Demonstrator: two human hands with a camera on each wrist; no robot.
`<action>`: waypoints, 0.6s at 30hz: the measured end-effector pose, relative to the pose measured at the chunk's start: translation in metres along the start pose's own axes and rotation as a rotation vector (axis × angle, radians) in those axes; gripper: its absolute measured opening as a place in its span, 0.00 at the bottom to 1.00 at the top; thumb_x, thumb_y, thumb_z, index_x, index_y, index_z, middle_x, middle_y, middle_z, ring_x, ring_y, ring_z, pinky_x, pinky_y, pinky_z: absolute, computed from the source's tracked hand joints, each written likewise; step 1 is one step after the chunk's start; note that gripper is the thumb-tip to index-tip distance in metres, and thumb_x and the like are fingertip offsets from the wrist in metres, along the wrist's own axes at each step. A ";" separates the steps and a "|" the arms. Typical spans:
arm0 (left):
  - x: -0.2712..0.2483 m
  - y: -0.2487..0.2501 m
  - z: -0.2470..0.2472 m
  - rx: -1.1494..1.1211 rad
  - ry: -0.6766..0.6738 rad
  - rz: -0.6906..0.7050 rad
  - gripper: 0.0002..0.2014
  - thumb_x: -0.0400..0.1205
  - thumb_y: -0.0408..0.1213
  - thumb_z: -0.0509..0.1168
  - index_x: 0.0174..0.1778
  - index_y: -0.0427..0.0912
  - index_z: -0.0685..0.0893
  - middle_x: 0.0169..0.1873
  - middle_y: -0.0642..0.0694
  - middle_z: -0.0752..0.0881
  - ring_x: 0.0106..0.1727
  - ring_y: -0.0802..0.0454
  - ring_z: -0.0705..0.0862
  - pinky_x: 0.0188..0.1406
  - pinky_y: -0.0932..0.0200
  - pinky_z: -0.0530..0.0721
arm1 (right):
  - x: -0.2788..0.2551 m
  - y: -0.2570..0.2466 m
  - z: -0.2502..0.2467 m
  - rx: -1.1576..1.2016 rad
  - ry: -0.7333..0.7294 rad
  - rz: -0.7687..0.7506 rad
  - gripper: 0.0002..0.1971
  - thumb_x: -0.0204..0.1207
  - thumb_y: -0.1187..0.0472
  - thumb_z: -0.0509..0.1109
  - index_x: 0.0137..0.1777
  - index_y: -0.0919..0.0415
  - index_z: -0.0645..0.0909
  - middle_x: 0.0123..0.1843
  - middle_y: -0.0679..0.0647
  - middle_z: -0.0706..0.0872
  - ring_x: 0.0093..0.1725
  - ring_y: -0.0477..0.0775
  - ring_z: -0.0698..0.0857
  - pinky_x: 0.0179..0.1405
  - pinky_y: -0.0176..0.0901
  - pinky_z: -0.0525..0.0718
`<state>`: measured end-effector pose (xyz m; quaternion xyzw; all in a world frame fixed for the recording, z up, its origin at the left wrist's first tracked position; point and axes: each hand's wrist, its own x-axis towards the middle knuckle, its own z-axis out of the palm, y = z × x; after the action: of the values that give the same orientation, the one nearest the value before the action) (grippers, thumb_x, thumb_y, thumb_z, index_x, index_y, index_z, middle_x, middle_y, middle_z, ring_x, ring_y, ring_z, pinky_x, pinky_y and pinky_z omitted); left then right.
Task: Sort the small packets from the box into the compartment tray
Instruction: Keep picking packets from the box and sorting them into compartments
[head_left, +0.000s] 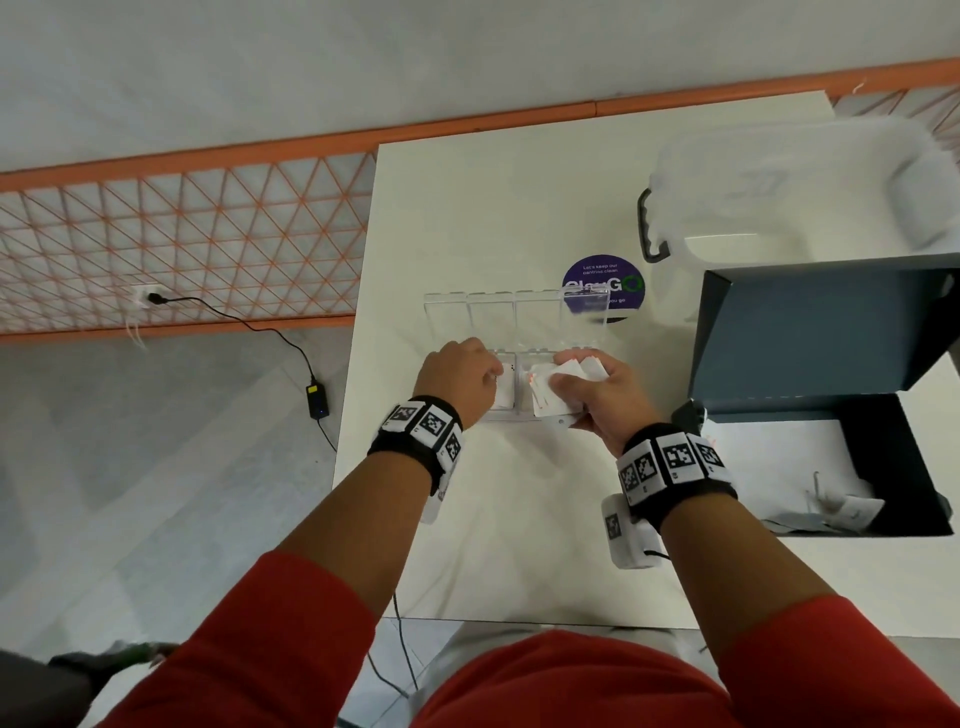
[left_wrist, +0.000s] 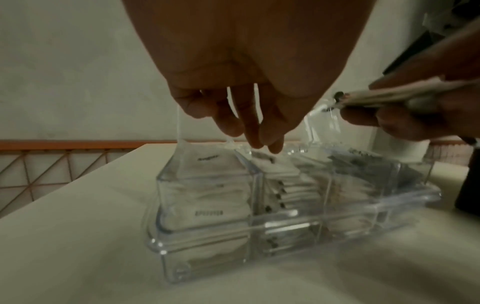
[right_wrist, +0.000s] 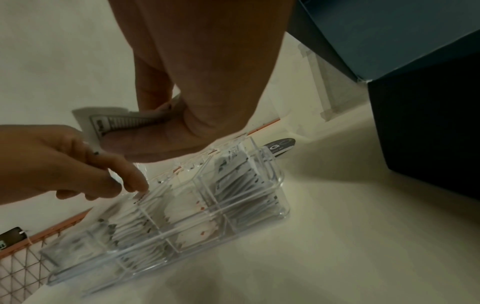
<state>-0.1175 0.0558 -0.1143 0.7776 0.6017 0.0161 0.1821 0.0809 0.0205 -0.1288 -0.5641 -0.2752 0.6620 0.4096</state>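
A white desk (head_left: 467, 218) stands on a grey floor (head_left: 156, 467) beside an orange lattice rail (head_left: 182, 228). A black cable (head_left: 249, 325) runs from a wall socket (head_left: 143, 297) to an adapter (head_left: 317, 399) on the floor.

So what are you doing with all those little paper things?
A person is sorting small packets into a clear compartment tray on a white table. The right hand holds a bunch of packets above the tray. The left hand reaches its fingertips down into one compartment. Several compartments already hold packets. The open dark box stands beside the tray, with a few packets left inside.
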 end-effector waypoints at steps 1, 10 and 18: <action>-0.001 0.001 0.002 0.064 -0.038 0.014 0.16 0.82 0.34 0.58 0.59 0.49 0.87 0.62 0.50 0.82 0.59 0.47 0.79 0.59 0.51 0.76 | 0.000 0.000 0.000 -0.003 -0.004 -0.001 0.13 0.72 0.70 0.77 0.42 0.48 0.90 0.43 0.52 0.90 0.39 0.53 0.91 0.31 0.44 0.87; -0.011 0.010 0.000 -0.206 0.106 -0.114 0.10 0.81 0.37 0.62 0.55 0.49 0.85 0.55 0.52 0.81 0.52 0.50 0.82 0.52 0.58 0.78 | -0.004 0.001 -0.004 -0.028 -0.003 0.014 0.10 0.77 0.67 0.72 0.44 0.50 0.90 0.39 0.49 0.91 0.37 0.50 0.90 0.29 0.44 0.86; -0.021 0.057 -0.006 -0.688 0.071 -0.155 0.15 0.69 0.44 0.80 0.47 0.52 0.83 0.41 0.58 0.82 0.38 0.62 0.81 0.37 0.71 0.77 | -0.010 -0.004 -0.001 0.022 -0.127 0.009 0.05 0.79 0.61 0.73 0.52 0.52 0.89 0.45 0.56 0.92 0.42 0.57 0.91 0.40 0.53 0.90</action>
<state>-0.0719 0.0254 -0.0875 0.6218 0.6241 0.2308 0.4130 0.0831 0.0141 -0.1207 -0.5177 -0.2907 0.7013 0.3946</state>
